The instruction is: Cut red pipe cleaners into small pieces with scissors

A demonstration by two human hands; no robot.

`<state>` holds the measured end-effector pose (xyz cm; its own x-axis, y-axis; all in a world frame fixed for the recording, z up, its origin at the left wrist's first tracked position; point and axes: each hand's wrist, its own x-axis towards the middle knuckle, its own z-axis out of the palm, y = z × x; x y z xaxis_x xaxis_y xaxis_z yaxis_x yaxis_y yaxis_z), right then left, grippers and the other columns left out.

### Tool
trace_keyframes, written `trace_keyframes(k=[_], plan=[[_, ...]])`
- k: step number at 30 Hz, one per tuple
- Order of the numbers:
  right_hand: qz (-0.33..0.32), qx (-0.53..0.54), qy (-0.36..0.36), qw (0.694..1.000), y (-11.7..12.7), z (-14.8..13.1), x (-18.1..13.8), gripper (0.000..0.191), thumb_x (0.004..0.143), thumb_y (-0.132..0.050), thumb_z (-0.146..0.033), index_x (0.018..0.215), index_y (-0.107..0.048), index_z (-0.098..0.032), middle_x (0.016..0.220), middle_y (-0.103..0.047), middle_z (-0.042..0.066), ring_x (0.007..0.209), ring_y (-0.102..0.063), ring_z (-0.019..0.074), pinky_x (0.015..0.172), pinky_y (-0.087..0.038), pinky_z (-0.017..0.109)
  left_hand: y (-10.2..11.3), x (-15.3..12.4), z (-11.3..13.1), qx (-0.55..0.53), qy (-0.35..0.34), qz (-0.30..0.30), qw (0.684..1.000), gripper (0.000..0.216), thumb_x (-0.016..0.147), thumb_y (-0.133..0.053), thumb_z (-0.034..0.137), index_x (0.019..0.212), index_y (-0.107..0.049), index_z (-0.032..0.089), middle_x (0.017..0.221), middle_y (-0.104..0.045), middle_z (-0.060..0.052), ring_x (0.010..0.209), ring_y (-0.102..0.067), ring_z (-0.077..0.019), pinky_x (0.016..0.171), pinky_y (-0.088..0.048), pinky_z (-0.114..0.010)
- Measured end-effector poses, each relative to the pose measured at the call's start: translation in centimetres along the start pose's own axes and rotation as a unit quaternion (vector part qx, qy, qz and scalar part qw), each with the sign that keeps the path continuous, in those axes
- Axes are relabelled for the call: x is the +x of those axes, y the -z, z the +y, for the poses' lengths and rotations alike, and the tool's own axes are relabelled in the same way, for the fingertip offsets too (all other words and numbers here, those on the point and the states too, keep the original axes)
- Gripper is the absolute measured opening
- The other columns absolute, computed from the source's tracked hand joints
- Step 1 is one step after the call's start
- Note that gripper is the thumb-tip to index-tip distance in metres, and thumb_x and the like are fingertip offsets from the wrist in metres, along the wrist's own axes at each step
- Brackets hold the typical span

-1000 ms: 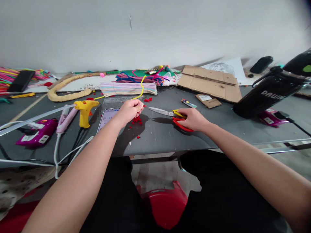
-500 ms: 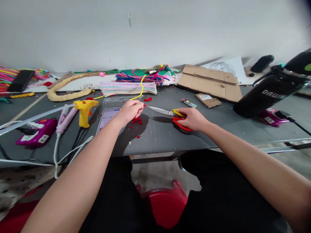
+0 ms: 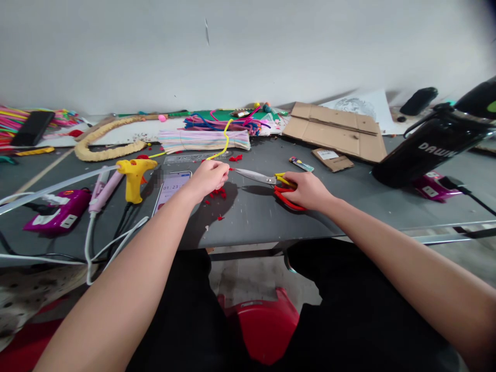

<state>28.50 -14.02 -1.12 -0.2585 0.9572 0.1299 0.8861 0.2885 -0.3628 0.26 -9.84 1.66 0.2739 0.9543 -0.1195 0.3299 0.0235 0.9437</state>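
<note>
My left hand (image 3: 214, 175) is closed in a pinch over the table, and a small red piece (image 3: 231, 169) pokes out from its fingertips. What else the fingers cover is hidden. In my right hand (image 3: 307, 190) is a pair of scissors (image 3: 267, 179) with red and yellow handles, its blades pointing left. The blade tips reach the red piece or lie just beside it; the blades look nearly closed. Red scraps (image 3: 220, 193) lie under and behind the hands. A bent yellow pipe cleaner (image 3: 225, 139) runs down behind my left hand; whether it is held I cannot tell.
On the left are a yellow glue gun (image 3: 134, 180), a purple power strip (image 3: 60, 211), cables and a phone (image 3: 172, 186). Behind lies a bundle of pale pipe cleaners (image 3: 205, 141). Cardboard (image 3: 337, 132) and a black bottle (image 3: 422, 144) occupy the right.
My right hand and the scissors' handles have shifted very slightly to the left, and the blades look slightly closer together. My left hand keeps its place and its pinch.
</note>
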Motion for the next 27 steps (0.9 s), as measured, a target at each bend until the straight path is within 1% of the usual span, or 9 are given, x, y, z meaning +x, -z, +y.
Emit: trace_keyframes(k=[11,20,27], plan=[[-0.007,-0.003,0.014,1.000,-0.11,0.30,0.17,0.026,0.077,-0.057,-0.046,0.073,-0.052,-0.022,0.064,-0.051,-0.001,0.059,-0.038,0.0134,0.057,-0.025,0.028,0.05,0.21,-0.45,0.008,-0.018,0.008,1.000,0.025,0.079,-0.054,0.024,0.058,-0.040,0.019,0.055,-0.038,0.001,0.045,-0.032,-0.0067,0.045,-0.023,-0.024],[-0.004,0.002,0.024,1.000,-0.17,0.54,0.31,0.026,0.077,-0.057,-0.046,0.070,-0.049,-0.022,0.062,-0.048,-0.002,0.058,-0.036,0.0128,0.057,-0.024,0.027,0.06,0.18,-0.46,0.017,-0.023,0.008,1.000,0.026,0.079,-0.055,0.025,0.058,-0.041,0.018,0.056,-0.038,0.001,0.045,-0.032,-0.0065,0.046,-0.023,-0.025],[-0.008,-0.004,0.022,1.000,-0.16,0.55,0.36,0.026,0.077,-0.057,-0.046,0.071,-0.051,-0.021,0.062,-0.049,-0.001,0.060,-0.038,0.0134,0.058,-0.024,0.028,0.11,0.28,-0.51,0.017,-0.020,0.005,1.000,0.026,0.079,-0.055,0.025,0.058,-0.041,0.019,0.056,-0.037,0.002,0.045,-0.032,-0.0065,0.046,-0.023,-0.025]])
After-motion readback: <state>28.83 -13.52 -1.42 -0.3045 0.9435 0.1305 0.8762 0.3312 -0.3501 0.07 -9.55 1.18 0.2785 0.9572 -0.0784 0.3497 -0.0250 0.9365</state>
